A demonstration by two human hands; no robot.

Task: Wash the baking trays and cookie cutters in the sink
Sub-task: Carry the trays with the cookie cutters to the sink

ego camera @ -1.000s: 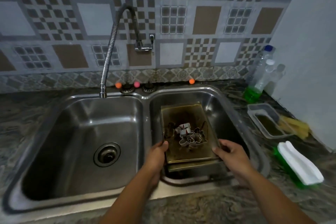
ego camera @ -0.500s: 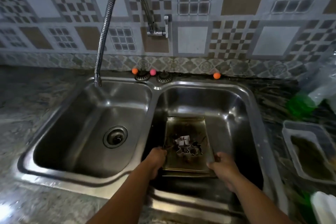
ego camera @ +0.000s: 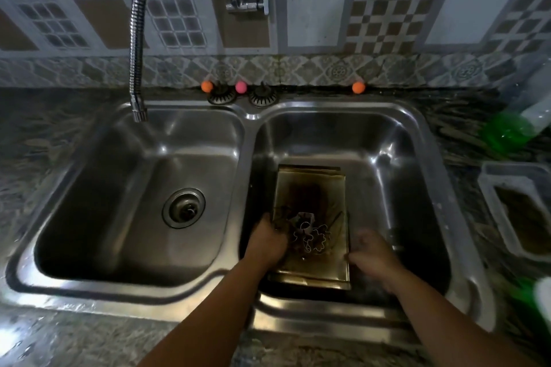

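A stained, brownish baking tray [ego camera: 311, 188] lies flat in the bottom of the right sink basin [ego camera: 402, 164], with a second tray's edge showing under its near end. Several metal cookie cutters [ego camera: 311, 235] sit on its near half. My left hand [ego camera: 268, 243] grips the tray's left edge, thumb over the rim beside the cutters. My right hand [ego camera: 372, 253] is blurred by motion just off the tray's right edge, its fingers loosely bent and holding nothing.
The left basin [ego camera: 98, 188] has a round drain [ego camera: 184, 208], and the flexible faucet hose [ego camera: 137, 39] ends over its back corner. On the counter to the right are a clear plastic container [ego camera: 512, 205] and a bottle with green liquid [ego camera: 512, 128].
The trays with the cutters went down from rim height to the floor of the right basin. My right hand has come off the tray's edge. The camera has moved closer over the sink.
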